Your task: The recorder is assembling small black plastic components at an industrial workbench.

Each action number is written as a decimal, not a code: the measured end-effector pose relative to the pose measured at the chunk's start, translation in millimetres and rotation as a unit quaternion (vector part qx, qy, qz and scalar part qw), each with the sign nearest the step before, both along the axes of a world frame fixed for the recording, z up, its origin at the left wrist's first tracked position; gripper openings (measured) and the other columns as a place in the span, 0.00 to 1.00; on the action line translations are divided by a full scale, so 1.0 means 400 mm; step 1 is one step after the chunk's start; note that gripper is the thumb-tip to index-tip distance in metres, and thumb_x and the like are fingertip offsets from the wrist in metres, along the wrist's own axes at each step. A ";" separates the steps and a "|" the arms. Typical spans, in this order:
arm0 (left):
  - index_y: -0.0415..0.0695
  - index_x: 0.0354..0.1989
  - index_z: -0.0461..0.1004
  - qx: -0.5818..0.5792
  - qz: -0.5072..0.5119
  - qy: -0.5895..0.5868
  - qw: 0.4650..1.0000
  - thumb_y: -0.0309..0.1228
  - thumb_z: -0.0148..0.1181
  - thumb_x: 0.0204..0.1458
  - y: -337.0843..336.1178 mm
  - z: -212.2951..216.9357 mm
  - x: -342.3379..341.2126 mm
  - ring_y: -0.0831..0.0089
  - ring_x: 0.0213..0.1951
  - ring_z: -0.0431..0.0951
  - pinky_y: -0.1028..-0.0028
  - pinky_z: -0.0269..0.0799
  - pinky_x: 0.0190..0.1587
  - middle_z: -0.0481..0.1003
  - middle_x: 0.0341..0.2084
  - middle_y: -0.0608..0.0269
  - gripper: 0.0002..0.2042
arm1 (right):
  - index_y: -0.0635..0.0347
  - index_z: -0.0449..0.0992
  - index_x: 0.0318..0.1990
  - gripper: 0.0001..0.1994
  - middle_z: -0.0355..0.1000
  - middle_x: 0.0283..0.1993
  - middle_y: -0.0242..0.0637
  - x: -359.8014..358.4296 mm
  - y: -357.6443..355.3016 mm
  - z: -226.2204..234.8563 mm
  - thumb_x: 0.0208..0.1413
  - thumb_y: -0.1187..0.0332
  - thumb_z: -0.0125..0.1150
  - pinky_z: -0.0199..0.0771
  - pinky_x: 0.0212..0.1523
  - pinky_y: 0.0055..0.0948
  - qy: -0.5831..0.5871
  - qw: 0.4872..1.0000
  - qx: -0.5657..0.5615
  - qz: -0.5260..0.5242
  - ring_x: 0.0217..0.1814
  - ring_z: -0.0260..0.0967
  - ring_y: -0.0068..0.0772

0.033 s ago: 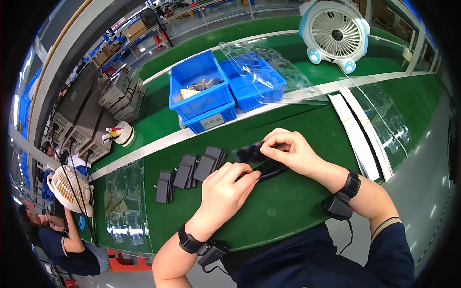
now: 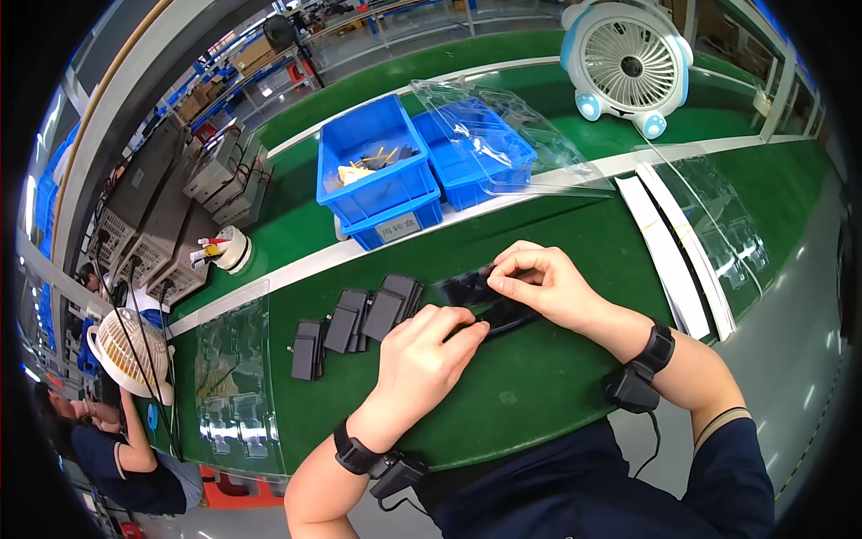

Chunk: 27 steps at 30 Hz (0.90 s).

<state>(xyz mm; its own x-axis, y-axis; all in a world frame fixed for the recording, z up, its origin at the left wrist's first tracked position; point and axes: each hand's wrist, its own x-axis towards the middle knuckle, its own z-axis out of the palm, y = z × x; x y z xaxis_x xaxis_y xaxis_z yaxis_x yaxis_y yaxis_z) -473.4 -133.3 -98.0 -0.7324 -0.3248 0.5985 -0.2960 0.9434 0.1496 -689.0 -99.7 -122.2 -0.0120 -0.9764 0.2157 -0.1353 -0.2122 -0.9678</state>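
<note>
My left hand (image 2: 424, 352) is closed, its thumb and forefinger pinching the near edge of a glossy black strip (image 2: 508, 316). Across from it, the thumb and fingertips of my right hand (image 2: 549, 286) are pressed together at the far part of this dark, shiny piece (image 2: 463, 287). Its full shape is partly hidden under my fingers, and I cannot tell whether it is one piece or two. Just left of my hands lie several flat black rectangular cases (image 2: 391, 304), overlapping in small stacks on the green mat (image 2: 503, 395).
Blue bins (image 2: 373, 193) stand beyond my hands, clear plastic sheets (image 2: 539, 144) over one. White strips (image 2: 669, 251) and clear trays (image 2: 718, 216) lie right; another clear tray (image 2: 235, 386) lies left. A fan (image 2: 628, 63) stands far right. A co-worker (image 2: 135, 458) sits at lower left.
My left fingertips have shifted very slightly to the right along the black strip. The right hand looks nearly unmoved.
</note>
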 end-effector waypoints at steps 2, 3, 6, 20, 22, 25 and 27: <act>0.46 0.31 0.81 -0.010 -0.011 0.007 1.000 0.23 0.70 0.40 0.001 0.001 -0.005 0.73 0.29 0.77 0.75 0.74 0.27 0.77 0.29 0.68 0.08 | 0.63 0.81 0.35 0.07 0.71 0.41 0.31 -0.002 0.002 -0.005 0.58 0.67 0.65 0.73 0.38 0.21 -0.012 1.000 0.006 -0.005 0.40 0.70 0.20; 0.46 0.30 0.81 -0.015 -0.029 -0.003 0.999 0.23 0.69 0.40 0.001 -0.003 -0.005 0.73 0.29 0.77 0.75 0.74 0.27 0.77 0.29 0.67 0.08 | 0.63 0.81 0.36 0.07 0.71 0.40 0.30 -0.003 0.002 -0.009 0.57 0.68 0.65 0.73 0.37 0.20 -0.025 1.000 0.013 -0.010 0.39 0.70 0.19; 0.45 0.29 0.80 -0.016 -0.053 -0.027 0.998 0.23 0.69 0.40 0.001 -0.012 -0.002 0.73 0.29 0.78 0.75 0.74 0.27 0.77 0.28 0.68 0.07 | 0.65 0.81 0.35 0.07 0.72 0.40 0.31 -0.010 0.003 -0.009 0.56 0.69 0.66 0.74 0.35 0.21 -0.033 0.997 0.063 -0.027 0.37 0.70 0.19; 0.42 0.31 0.80 0.090 -0.090 -0.067 0.990 0.22 0.67 0.39 0.002 -0.013 0.005 0.68 0.38 0.80 0.72 0.79 0.36 0.78 0.36 0.64 0.08 | 0.69 0.79 0.36 0.05 0.70 0.42 0.34 -0.038 0.002 0.017 0.57 0.75 0.64 0.73 0.37 0.18 0.022 0.998 0.053 -0.019 0.39 0.69 0.18; 0.42 0.31 0.80 0.090 -0.090 -0.069 0.989 0.22 0.67 0.39 0.003 -0.011 0.005 0.68 0.38 0.80 0.72 0.79 0.36 0.78 0.36 0.64 0.08 | 0.68 0.80 0.34 0.05 0.72 0.37 0.34 -0.036 0.000 0.012 0.54 0.74 0.65 0.76 0.38 0.22 0.003 0.999 0.036 -0.038 0.36 0.72 0.21; 0.42 0.31 0.80 0.090 -0.090 -0.070 0.989 0.22 0.67 0.39 0.002 -0.010 0.005 0.68 0.38 0.80 0.72 0.79 0.36 0.79 0.36 0.64 0.08 | 0.68 0.78 0.35 0.05 0.73 0.36 0.33 -0.032 0.000 0.006 0.55 0.74 0.64 0.76 0.38 0.22 -0.006 0.999 0.018 -0.041 0.35 0.72 0.20; 0.42 0.31 0.80 0.088 -0.091 -0.069 0.990 0.22 0.67 0.39 0.003 -0.009 0.006 0.68 0.38 0.80 0.72 0.79 0.37 0.79 0.36 0.64 0.08 | 0.68 0.78 0.36 0.05 0.73 0.37 0.33 -0.035 -0.006 0.001 0.56 0.74 0.63 0.76 0.38 0.22 -0.001 0.999 0.022 -0.045 0.36 0.72 0.19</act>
<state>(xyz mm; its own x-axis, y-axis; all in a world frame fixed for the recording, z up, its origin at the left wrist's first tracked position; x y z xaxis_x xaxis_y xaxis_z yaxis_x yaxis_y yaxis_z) -471.0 -132.2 -101.8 -0.8587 -0.2714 0.4347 -0.1536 0.9455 0.2870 -703.2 -102.0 -121.8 -0.1009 -0.9799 0.1720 -0.1494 -0.1560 -0.9764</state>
